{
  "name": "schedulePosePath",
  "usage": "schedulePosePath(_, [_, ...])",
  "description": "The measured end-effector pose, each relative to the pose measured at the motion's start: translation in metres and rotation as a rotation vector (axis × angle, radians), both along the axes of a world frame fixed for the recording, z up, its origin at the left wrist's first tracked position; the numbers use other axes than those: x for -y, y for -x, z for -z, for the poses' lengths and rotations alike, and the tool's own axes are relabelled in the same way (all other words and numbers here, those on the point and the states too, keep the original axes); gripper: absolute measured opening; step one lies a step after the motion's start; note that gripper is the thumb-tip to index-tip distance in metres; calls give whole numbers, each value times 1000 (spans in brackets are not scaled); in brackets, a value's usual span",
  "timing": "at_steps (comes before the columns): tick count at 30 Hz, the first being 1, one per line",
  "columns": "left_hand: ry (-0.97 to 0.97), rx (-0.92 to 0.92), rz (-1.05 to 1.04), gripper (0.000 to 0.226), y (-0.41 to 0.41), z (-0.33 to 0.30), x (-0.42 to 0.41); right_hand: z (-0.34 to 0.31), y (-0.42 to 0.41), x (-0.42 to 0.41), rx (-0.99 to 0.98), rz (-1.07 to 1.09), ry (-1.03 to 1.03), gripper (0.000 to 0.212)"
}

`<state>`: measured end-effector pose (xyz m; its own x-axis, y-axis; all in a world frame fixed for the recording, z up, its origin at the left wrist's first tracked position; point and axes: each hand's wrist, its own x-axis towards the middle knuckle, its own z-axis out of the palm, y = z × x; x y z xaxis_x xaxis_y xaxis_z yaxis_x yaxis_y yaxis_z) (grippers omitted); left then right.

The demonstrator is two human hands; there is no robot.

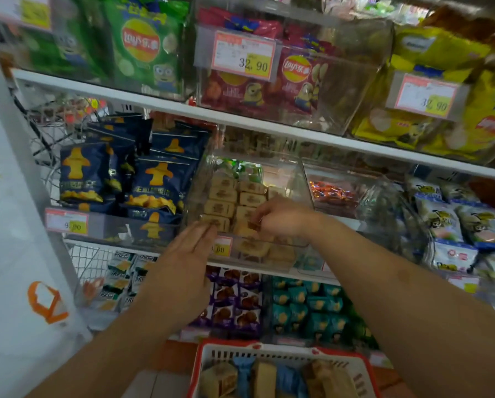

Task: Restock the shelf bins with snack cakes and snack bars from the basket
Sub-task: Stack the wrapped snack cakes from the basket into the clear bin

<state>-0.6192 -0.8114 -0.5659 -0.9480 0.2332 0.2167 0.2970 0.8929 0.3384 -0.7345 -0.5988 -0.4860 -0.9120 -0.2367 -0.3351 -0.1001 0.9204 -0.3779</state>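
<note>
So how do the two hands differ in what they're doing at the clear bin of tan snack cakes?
The left hand lies flat with fingers extended against the clear bin's front left edge, holding nothing. The right hand reaches over the rim, fingers curled and pinching a tan snack cake. Both are bare and at the same bin.

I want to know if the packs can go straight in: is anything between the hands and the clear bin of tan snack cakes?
Nothing visible. The clear bin is open on top; the right hand is already inside among the snack cakes, and the left hand is at its front wall.
</note>
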Motion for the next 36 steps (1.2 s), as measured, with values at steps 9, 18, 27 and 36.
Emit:
schedulePosePath(9, [-22, -58, 8, 89, 1, 5, -2, 1, 8, 1, -98, -104, -195, 38])
schedulePosePath(18, [-13, -80, 7, 91, -1, 8, -4, 13, 10, -2, -109, -114, -112, 26])
schedulePosePath(27, [-17, -80, 1, 90, 1, 14, -4, 37, 18, 20, -161, 37, -188, 37])
schedulePosePath(36, [-141, 85, 38, 96, -6, 7, 7, 37, -49, 6, -459, 151, 154, 29])
